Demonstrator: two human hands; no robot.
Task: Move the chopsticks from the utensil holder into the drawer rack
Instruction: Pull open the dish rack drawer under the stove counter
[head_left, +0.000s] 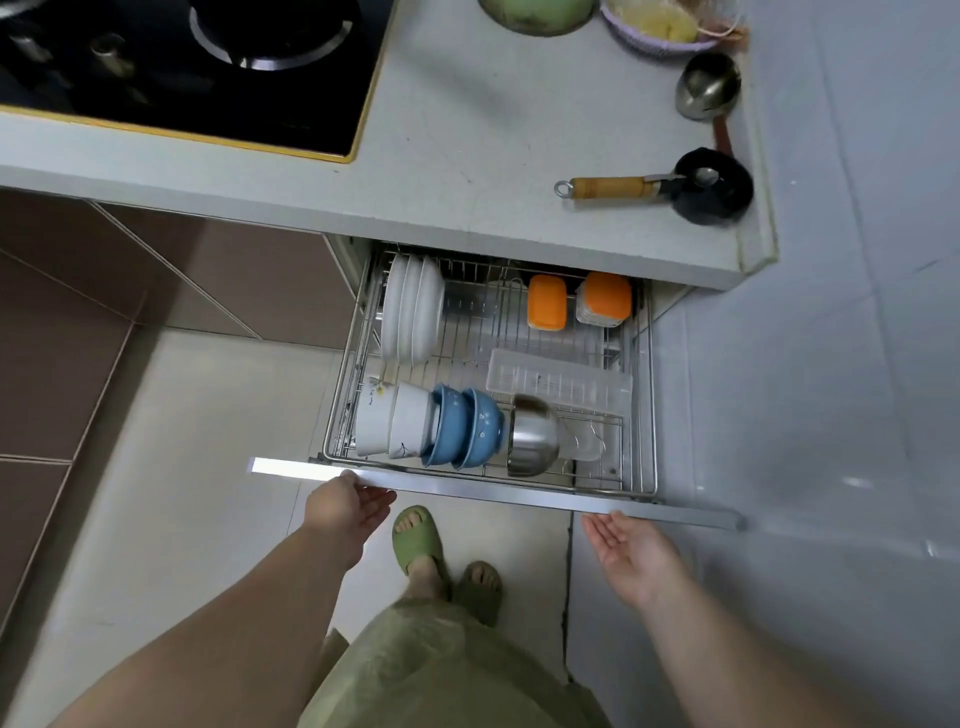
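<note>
Both hands are released at the drawer rack's front rail: left hand touching it, right hand just below. Grey worktop above, tiled floor beneath.

Shiny metal wire drawer rack

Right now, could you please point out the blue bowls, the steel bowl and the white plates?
blue bowls (470, 426): head view, outer side.
steel bowl (532, 439): head view, outer wall.
white plates (413, 309): head view, front plate's face.

Stove cut off at top edge, left hand fingertips under drawer front
</note>
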